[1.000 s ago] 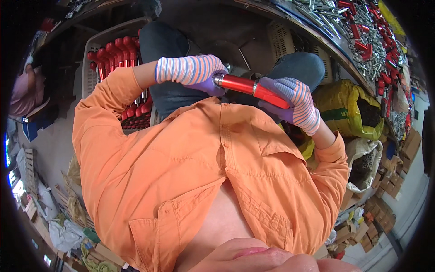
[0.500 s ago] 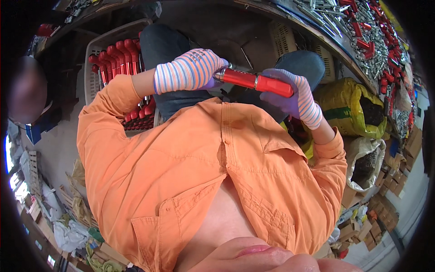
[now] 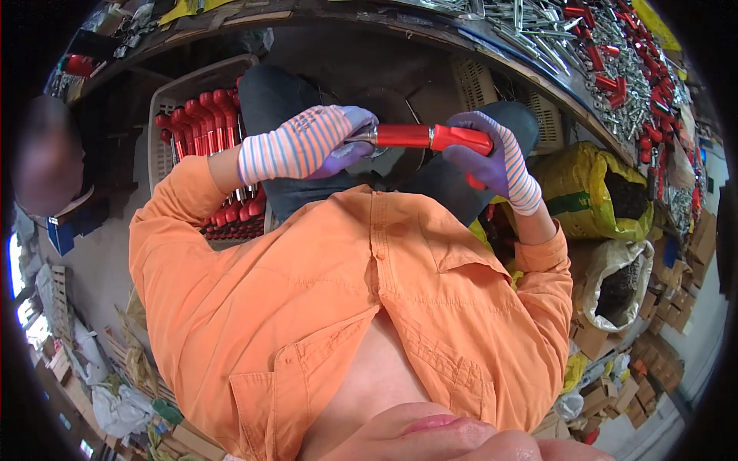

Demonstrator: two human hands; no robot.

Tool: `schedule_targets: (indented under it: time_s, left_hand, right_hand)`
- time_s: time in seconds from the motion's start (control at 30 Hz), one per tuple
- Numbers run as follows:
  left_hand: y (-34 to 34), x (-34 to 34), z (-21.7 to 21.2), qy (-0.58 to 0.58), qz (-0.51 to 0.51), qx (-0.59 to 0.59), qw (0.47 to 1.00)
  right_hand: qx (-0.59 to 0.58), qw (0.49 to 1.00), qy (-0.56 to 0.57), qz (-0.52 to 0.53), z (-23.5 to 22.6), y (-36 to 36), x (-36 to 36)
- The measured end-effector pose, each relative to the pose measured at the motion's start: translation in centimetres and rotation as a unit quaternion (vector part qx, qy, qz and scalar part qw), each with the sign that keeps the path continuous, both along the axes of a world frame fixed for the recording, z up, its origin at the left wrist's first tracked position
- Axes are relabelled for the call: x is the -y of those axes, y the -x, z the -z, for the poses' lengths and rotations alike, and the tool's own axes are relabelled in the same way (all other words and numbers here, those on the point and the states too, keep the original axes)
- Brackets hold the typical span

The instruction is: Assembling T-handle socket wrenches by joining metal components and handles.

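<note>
In front of my lap a red tubular tool [image 3: 403,136] lies nearly level between my two hands, with a silver collar near its middle. My left hand [image 3: 304,144], in a striped glove with purple fingers, is closed round its silver left end and hides the tip. My right hand [image 3: 496,157], gloved the same way, wraps the thicker red right end. A small red piece [image 3: 476,182] shows below the right fingers; whether it belongs to the tool I cannot tell. Left of my knee stands a pale plastic crate [image 3: 157,123] of red-handled tools [image 3: 207,115].
A workbench [image 3: 430,31] curves across the far side, heaped at right with metal parts [image 3: 530,46] and red pieces [image 3: 611,88]. Yellow [image 3: 576,184] and white sacks [image 3: 644,280] stand at my right. Another person [image 3: 50,161] is at far left. Cardboard boxes [image 3: 603,396] lie behind right.
Both hands and the tool have shifted slightly left, and the tool has turned from sloping down rightward to nearly level. A small red piece now shows under my right hand.
</note>
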State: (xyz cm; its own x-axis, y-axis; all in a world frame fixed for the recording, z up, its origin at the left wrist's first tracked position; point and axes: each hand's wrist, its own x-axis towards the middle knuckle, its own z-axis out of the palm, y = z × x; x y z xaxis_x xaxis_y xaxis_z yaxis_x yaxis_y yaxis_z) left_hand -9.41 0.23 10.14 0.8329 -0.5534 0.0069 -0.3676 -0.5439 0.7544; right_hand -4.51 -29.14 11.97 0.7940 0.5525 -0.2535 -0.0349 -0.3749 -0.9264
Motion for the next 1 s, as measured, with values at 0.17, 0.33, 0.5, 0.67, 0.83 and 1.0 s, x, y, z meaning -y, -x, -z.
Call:
schedule_targets:
  time_s: [0.17, 0.33, 0.5, 0.67, 0.83, 1.0]
  left_hand:
    - [0.4, 0.2, 0.2, 0.030, 0.007, 0.002, 1.000]
    - [0.5, 0.0, 2.5, -0.130, -0.043, 0.338, 0.931]
    - [-1.8, -0.1, 0.9, -0.189, -0.086, 0.427, 0.880]
    - [-3.4, -0.3, 0.7, -0.303, -0.023, 0.286, 0.909]
    - [-3.9, 0.0, 0.2, -0.263, -0.062, 0.499, 0.823]
    - [-5.3, 0.1, -4.8, -0.355, 0.039, -0.068, 0.932]
  right_hand:
    - [0.141, 0.986, -0.012, -0.091, 0.3, -0.6, 0.8]
    - [-0.167, 0.982, -0.084, 0.023, 0.6, -0.2, -1.0]
    - [-0.304, 0.933, -0.181, 0.073, 1.0, 0.7, -1.2]
    - [-0.192, 0.967, -0.162, 0.038, 1.0, 0.0, -1.6]
    - [-0.325, 0.908, -0.254, 0.078, 2.8, 0.4, -1.7]
    - [0.388, 0.912, -0.062, -0.119, 1.3, -0.6, -1.1]
